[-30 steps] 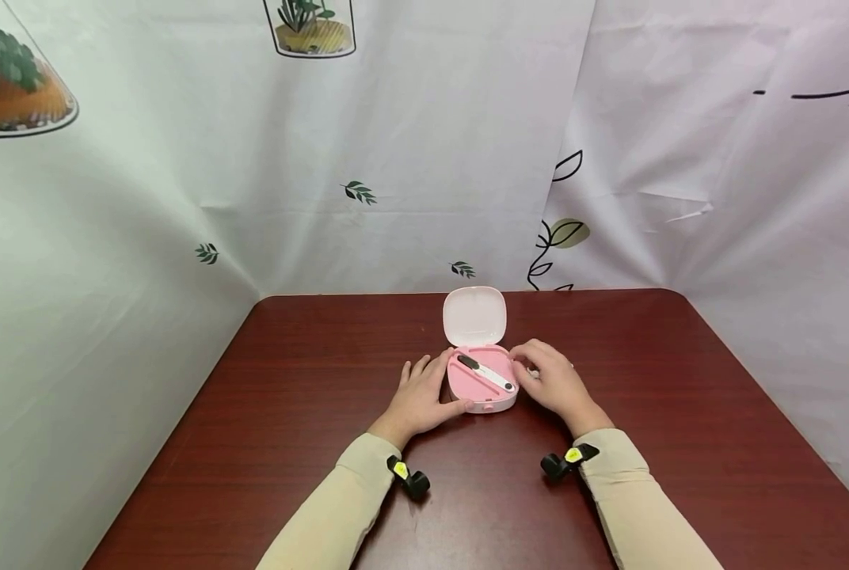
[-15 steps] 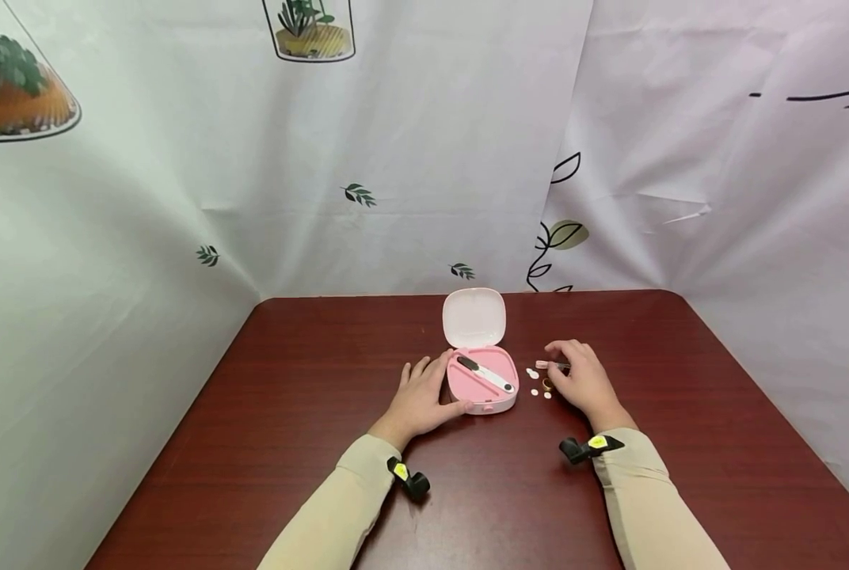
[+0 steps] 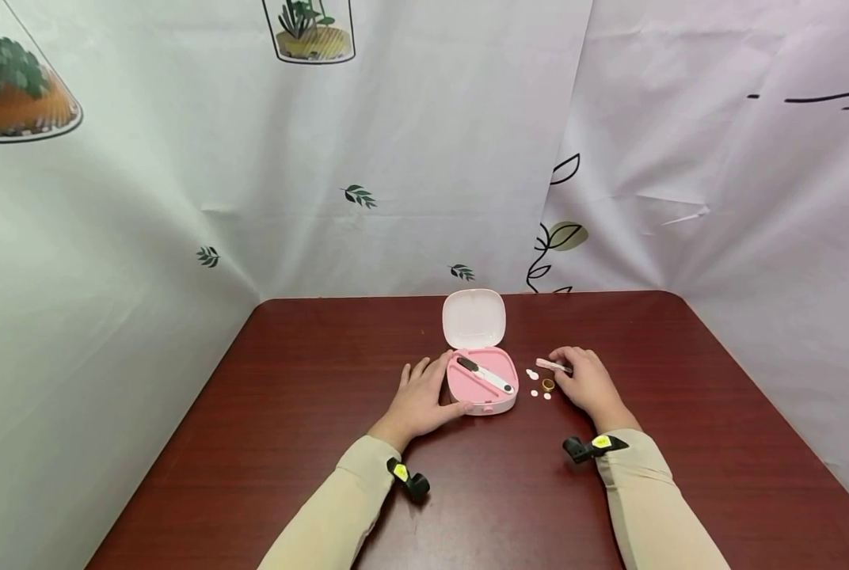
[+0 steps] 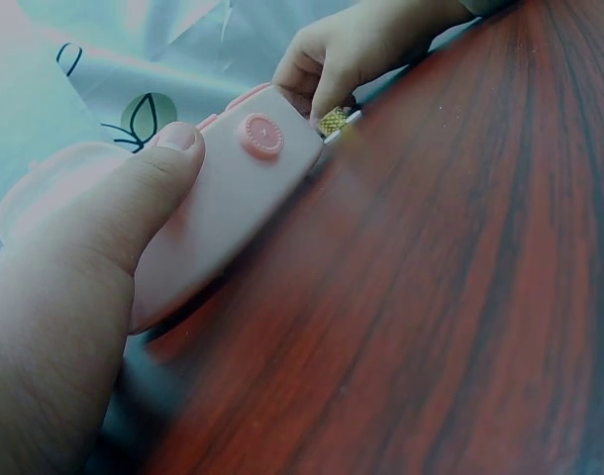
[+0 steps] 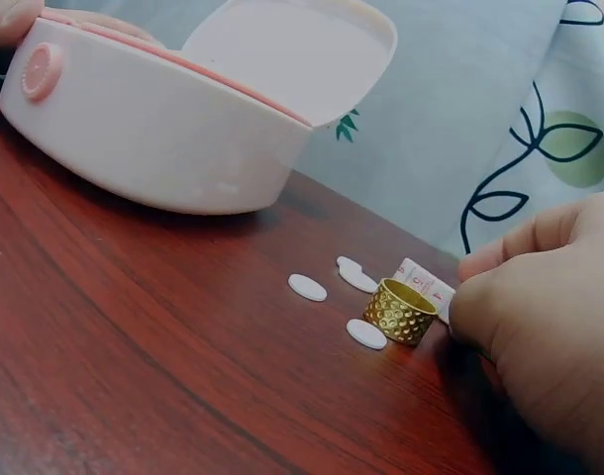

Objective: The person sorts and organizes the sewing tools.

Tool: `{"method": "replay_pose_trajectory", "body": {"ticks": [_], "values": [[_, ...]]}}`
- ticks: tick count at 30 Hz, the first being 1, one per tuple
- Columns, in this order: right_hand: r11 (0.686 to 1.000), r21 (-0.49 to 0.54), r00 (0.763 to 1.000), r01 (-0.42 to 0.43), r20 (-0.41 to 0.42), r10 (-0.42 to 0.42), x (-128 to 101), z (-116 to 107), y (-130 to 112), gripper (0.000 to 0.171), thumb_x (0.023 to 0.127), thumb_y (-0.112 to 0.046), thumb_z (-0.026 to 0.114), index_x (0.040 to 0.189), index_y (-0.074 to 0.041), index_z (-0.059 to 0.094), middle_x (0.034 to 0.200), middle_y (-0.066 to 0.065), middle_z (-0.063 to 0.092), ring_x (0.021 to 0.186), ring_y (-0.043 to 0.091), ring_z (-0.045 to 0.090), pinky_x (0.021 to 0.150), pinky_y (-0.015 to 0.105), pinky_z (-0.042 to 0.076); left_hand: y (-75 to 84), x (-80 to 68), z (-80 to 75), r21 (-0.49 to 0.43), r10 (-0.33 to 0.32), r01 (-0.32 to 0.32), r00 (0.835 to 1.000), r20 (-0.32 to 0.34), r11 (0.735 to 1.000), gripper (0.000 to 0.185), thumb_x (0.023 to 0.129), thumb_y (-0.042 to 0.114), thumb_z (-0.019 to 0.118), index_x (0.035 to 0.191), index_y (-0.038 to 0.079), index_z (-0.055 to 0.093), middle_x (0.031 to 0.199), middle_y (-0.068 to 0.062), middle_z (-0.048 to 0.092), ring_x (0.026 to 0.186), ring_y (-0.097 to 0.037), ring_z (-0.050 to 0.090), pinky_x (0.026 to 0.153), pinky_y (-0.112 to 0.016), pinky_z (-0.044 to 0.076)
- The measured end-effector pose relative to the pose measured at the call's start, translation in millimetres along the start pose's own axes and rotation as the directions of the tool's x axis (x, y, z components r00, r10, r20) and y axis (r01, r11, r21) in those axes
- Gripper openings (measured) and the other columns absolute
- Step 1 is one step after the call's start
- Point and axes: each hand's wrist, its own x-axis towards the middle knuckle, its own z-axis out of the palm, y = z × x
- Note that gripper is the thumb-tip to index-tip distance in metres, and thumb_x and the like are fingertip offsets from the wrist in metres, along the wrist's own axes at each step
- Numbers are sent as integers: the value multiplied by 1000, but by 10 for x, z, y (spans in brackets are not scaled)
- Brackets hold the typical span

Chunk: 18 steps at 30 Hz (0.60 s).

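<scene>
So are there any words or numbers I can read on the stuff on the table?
None can be read for sure.
Small strip behind the gold thimble: tiny red marks, perhaps digits, too small to read.
Pink box: no words; its round button shows only ridges.
Yellow tags on the wrist clips: too small to read.

table: dark red wood grain | backdrop: white cloth, leaf and plant prints, creased | light: even

Pink case, gold dimpled thimble
</scene>
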Motion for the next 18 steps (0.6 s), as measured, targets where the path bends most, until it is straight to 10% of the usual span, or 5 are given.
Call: {"method": "replay_pose_trajectory", "body": {"ticks": [18], "values": [[989, 127, 997, 76, -31, -73, 85, 3, -527, 9, 88, -9, 75, 97, -11, 74, 89, 3, 66, 75, 17, 57, 68, 34, 49, -9, 10, 10, 3, -1, 1, 1000, -3, 1000, 103, 84, 77, 56, 163, 20, 22, 163, 3, 32, 148, -34, 30, 119, -63, 11]]}}
